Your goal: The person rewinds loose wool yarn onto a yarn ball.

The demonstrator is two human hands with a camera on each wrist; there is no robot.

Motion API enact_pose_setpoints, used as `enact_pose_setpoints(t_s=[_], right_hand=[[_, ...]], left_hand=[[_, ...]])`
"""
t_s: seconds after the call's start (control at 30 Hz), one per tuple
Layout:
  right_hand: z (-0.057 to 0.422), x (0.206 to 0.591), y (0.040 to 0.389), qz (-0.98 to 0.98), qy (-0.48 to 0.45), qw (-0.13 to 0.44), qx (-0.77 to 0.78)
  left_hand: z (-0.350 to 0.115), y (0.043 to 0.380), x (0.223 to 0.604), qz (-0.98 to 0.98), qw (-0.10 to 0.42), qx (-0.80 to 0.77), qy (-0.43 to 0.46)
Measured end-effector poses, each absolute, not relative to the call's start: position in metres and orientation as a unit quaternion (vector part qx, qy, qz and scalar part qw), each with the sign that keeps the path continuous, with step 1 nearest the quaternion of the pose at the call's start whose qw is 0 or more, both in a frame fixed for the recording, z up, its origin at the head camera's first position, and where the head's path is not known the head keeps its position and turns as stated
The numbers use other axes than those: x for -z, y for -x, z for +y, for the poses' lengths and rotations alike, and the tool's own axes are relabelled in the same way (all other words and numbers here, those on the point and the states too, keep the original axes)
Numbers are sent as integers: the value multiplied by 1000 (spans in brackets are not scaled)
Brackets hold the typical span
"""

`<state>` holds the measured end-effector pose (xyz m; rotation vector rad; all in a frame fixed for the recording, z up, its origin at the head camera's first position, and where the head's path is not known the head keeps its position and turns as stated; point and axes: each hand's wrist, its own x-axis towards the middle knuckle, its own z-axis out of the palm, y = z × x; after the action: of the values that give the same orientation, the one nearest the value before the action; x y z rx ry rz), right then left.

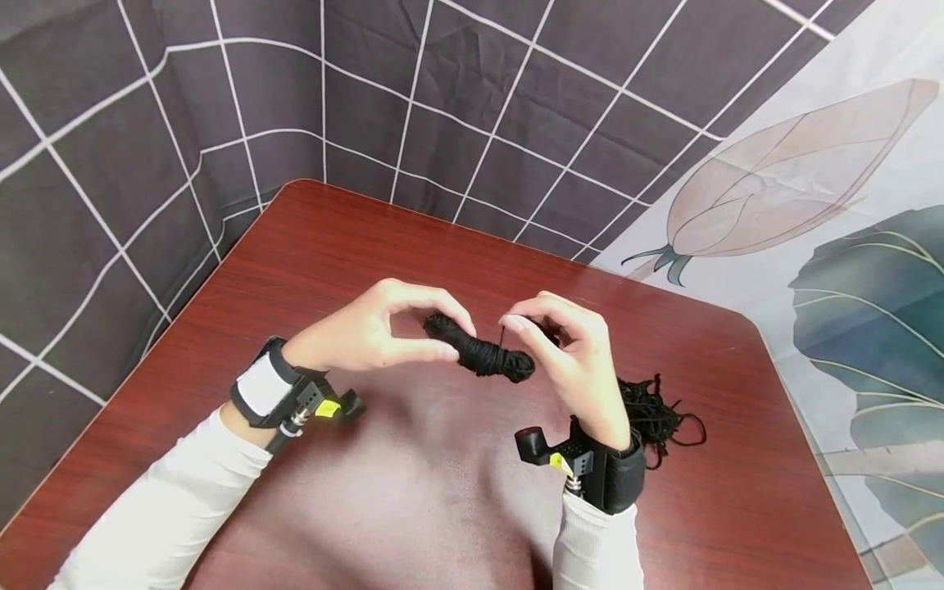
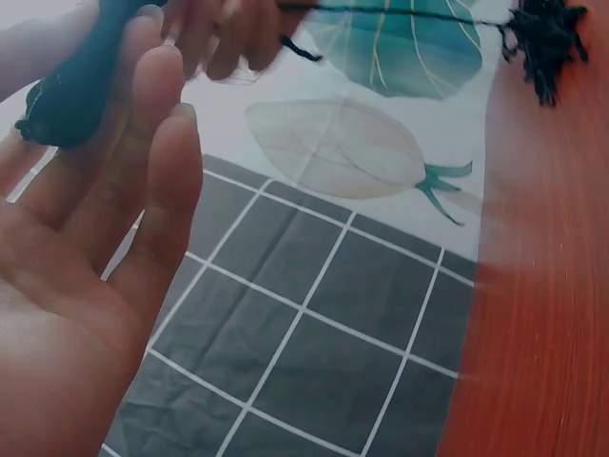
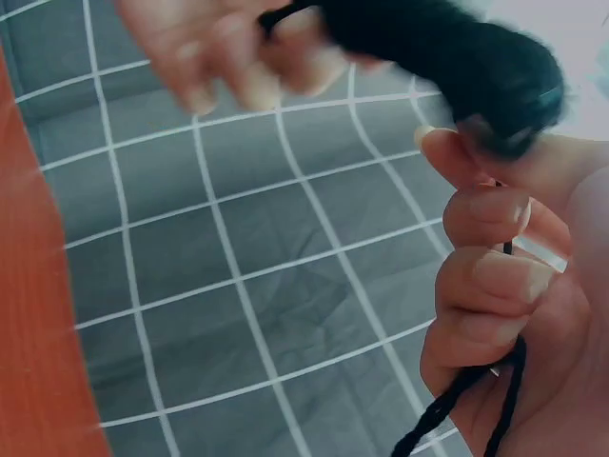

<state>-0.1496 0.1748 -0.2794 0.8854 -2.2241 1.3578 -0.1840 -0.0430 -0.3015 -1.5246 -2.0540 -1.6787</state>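
From where I stood, the left hand (image 1: 376, 328) pinched a wound black bundle (image 1: 483, 354) between thumb and fingers, above the desk (image 1: 332, 246). The right hand (image 1: 571, 352), just beside it, pinched a thin strand (image 1: 502, 334) leading to it. A loose tangle (image 1: 660, 422) lay on the desk by the right wrist. I took the step to be winding; the next turn seemed to call for a steady left hand while the right carried the strand round. The left-wrist view showed the cord stretching to the tangle, which the head view did not; the right-wrist view alone showed cord threading between the right hand's curled fingers.
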Motion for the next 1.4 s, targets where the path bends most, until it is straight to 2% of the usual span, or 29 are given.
enact_pose_setpoints(t_s=[0.23,0.5,0.77,1.2,1.4], right_hand=[[174,311,164,-802,-311,143,-490],[171,319,167,-815,-338,121,-455],[175,303,155,-826,-337,138,-431],[178,286,147,-772,-319,232,-498],[181,289,152,-777,-308,253,-488]], left_hand=[[-40,187,310,-614,28,655,441],[-40,189,304,-640,151,660,363],[-40,188,298,-694,198,604,338],[-41,186,303,-717,118,542,423],[-43,184,301,-697,52,534,475]])
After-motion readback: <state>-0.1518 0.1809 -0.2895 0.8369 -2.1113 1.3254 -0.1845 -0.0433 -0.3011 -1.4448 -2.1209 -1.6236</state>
